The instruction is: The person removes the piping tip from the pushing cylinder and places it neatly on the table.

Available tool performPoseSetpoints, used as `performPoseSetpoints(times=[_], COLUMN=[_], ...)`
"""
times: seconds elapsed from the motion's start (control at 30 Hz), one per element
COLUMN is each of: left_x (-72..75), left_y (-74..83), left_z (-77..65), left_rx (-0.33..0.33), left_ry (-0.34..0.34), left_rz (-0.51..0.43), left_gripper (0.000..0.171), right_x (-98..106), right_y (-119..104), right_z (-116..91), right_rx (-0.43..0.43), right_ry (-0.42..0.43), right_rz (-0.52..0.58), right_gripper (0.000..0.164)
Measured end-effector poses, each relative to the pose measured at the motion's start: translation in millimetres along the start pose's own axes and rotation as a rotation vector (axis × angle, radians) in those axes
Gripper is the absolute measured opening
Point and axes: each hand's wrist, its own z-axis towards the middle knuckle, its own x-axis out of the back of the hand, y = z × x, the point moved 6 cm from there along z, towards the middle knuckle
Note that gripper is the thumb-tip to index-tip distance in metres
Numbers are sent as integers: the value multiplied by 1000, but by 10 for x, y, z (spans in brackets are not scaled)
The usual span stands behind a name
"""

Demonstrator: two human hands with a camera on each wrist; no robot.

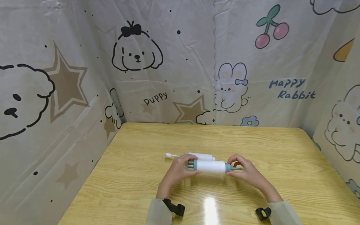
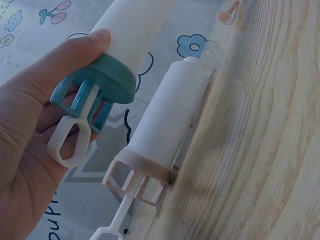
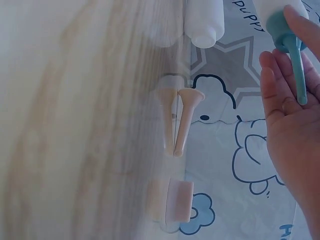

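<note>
A syringe [image 1: 211, 166] with a thick white barrel lies level between both hands, held close over the table. My left hand [image 1: 178, 168] grips its handle end, thumb on the teal collar [image 2: 107, 82] and fingers curled behind; a white plunger ring [image 2: 60, 142] sticks out there. At the other end, my right hand [image 1: 248, 173] pinches the teal nozzle's base, and the slim nozzle [image 3: 298, 75] points toward the palm. Just behind lies a second white syringe [image 1: 201, 156] with a pale pink collar [image 2: 145, 164], its plunger drawn out to the left.
A loose pink nozzle [image 3: 187, 120] and a small pink cap [image 3: 181, 201] stand on the table beyond the second syringe's tip. The wooden table [image 1: 135, 187] is bordered by printed cloth [image 1: 168, 62] at the back and sides.
</note>
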Motion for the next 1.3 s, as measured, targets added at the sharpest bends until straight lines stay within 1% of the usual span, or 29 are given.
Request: performPoseSetpoints(times=[0.07, 0.13, 0.23, 0.3, 0.33, 0.4, 0.5, 0.57, 0.67, 0.77, 0.97, 1.07, 1.3], left_x=[-1, -1, 6, 11, 11, 14, 13, 13, 11, 12, 26, 33, 37], left_y=[-3, -5, 1, 12, 17, 32, 46, 48, 40, 26, 1, -5, 2], left_z=[3, 4, 1, -4, -6, -12, -17, -19, -19, -18, -18, -16, -6], left_rx=[1, 4, 1, -12, -18, -32, -44, -43, -40, -32, 2, 21, 5], left_ry=[0, 1, 7, 11, 12, 11, 6, 4, 0, -7, -14, -13, -6], left_rz=[1, -1, -2, -2, -6, -13, -26, -30, -25, -22, -30, -41, -49], left_gripper=[44, 45, 45, 44, 45, 44, 45, 45, 45, 45, 46, 46, 45], right_x=[-2, -4, -9, -18, -24, -39, -49, -48, -45, -46, -31, -27, -30], right_y=[3, 17, 56, 85, 97, 120, 136, 144, 152, 153, 91, 58, 17], right_z=[1, 2, -2, -7, -9, -14, -23, -32, -47, -54, -33, -20, -1], right_rx=[-19, -54, -133, -186, -205, -247, -283, -306, -313, -288, -139, -89, -43], right_ry=[-4, -12, -27, -46, -62, -94, -125, -125, -113, -91, -28, -13, -6], right_rz=[4, 38, 91, 116, 120, 132, 146, 159, 152, 136, 45, 17, 8], right_gripper=[36, 37, 28, 21, 23, 31, 33, 28, 21, 20, 28, 32, 37])
